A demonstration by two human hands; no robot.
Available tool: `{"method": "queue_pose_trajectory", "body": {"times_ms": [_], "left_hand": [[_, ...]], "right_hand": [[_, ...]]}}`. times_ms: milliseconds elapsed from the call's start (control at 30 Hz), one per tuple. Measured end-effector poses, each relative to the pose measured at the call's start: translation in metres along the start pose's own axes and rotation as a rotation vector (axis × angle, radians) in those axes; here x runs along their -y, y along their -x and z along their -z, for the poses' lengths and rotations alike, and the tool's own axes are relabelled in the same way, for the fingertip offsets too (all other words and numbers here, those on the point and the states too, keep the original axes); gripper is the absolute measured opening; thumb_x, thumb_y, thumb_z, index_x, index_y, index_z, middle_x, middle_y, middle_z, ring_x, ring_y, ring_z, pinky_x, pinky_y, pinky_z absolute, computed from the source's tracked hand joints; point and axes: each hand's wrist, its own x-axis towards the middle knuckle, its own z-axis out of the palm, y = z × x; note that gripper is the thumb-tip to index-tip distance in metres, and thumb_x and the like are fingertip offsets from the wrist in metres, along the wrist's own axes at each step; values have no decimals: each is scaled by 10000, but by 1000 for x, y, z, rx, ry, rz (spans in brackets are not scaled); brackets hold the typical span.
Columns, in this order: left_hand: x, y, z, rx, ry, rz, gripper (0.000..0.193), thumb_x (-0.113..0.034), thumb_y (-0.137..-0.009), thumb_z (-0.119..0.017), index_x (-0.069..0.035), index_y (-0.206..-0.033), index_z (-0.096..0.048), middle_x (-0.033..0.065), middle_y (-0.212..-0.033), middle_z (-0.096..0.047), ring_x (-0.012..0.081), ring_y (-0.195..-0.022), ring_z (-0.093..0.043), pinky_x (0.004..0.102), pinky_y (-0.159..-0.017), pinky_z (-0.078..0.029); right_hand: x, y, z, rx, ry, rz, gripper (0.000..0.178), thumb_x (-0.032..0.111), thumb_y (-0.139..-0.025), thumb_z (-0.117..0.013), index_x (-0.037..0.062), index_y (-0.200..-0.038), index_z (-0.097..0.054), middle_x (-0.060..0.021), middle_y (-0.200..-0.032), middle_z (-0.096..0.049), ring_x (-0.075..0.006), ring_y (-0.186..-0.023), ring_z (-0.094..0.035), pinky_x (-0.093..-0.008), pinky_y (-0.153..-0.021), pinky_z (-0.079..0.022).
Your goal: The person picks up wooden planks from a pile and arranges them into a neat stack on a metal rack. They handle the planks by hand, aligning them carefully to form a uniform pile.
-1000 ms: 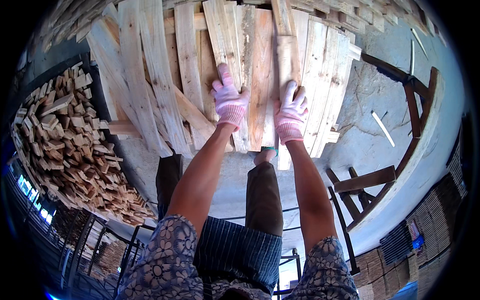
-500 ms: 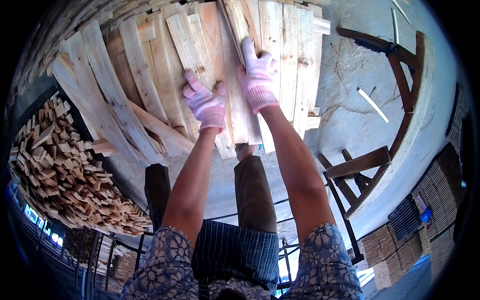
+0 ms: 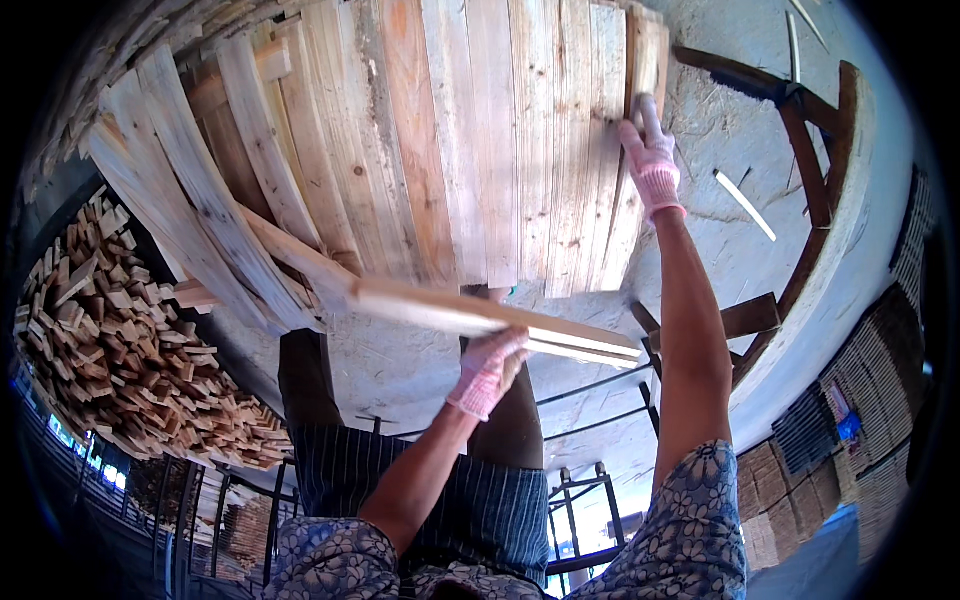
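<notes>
My left hand [image 3: 485, 378], in a pink and white glove, is closed around a pair of long wooden boards [image 3: 430, 310]. They are held crosswise in front of my legs, tilted down to the right, and look slightly blurred. At the right edge of a layer of pale planks [image 3: 490, 150], my right hand [image 3: 652, 165], also gloved, grips the side of a narrow wooden board [image 3: 648, 65]. That board lies lengthwise on the outermost plank, and part of my right hand's grip is hidden.
Loose slanted planks [image 3: 200, 190] lie at the left, beside a big heap of short wood offcuts [image 3: 110, 330]. A dark wooden frame [image 3: 810, 165] stands on the concrete floor at the right, with a thin strip [image 3: 745, 205] lying near it. Stacked slats [image 3: 790, 500] are behind it.
My left hand has lifted boards off the layer and brought them back toward me, turned crosswise. My right hand has moved right with a board, from the middle to the layer's right edge.
</notes>
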Motion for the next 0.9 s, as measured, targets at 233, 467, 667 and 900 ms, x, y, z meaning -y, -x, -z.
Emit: {"method": "queue_pose_trajectory", "body": {"times_ms": [233,467,667,900], "left_hand": [[64,-24,103,-122,518,354,300,94,-845,-651,-11,-1118,-584,163,-1130,-643,380,-1129,-622,696,-1015,-449],[12,-121,61,73,764,309,556,117,-785,-586,134,-1305,-390,314,-1395,-446,523,-1338,-404,729,-1134,-276],[18,-110,54,244,655,256,462,55,-793,-646,128,-1228,-506,282,-1382,-507,460,-1327,-463,670,-1124,-359],[59,-10,50,174,681,462,436,71,-767,-741,119,-1142,-524,262,-1200,-585,375,-1108,-641,506,-951,-607]], "right_hand": [[-39,-4,-27,17,83,123,666,243,-946,-642,348,-1544,-366,-175,-1183,-514,-250,-1005,-526,-366,-937,-460],[-3,-30,-24,106,159,53,663,333,-957,-652,327,-1549,-355,-179,-1215,-517,-281,-1069,-532,-394,-981,-445],[-42,-47,-20,48,73,223,733,452,-961,-646,286,-1581,-291,-227,-1415,-488,-337,-1249,-498,-411,-1070,-388],[55,109,13,800,467,520,781,478,-906,-683,174,-1545,-351,-244,-1458,-453,-342,-1341,-480,-469,-1119,-400]]}}
